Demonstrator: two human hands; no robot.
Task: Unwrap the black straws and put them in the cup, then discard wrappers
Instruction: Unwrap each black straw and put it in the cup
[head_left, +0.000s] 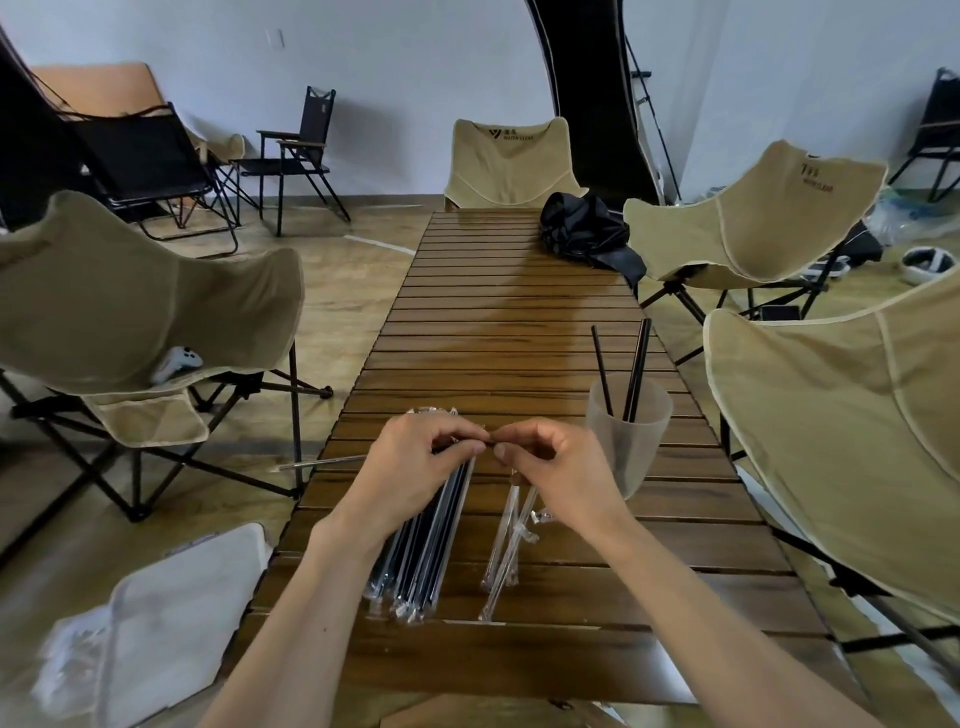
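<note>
My left hand (415, 467) and my right hand (556, 467) meet above the wooden slat table (509, 322), both pinching one wrapped black straw (322, 461) whose far end sticks out to the left past the table edge. Under my left hand lies a bundle of several wrapped black straws (426, 551). A few empty clear wrappers (506, 551) lie below my right hand. A translucent cup (628, 431) stands to the right of my right hand with two black straws (621, 369) upright in it.
A black bag (587, 231) lies at the table's far right. Beige folding chairs (810, 208) stand around the table. A white bin with a clear liner (171, 618) sits on the floor at lower left. A white controller (179, 361) rests on the left chair.
</note>
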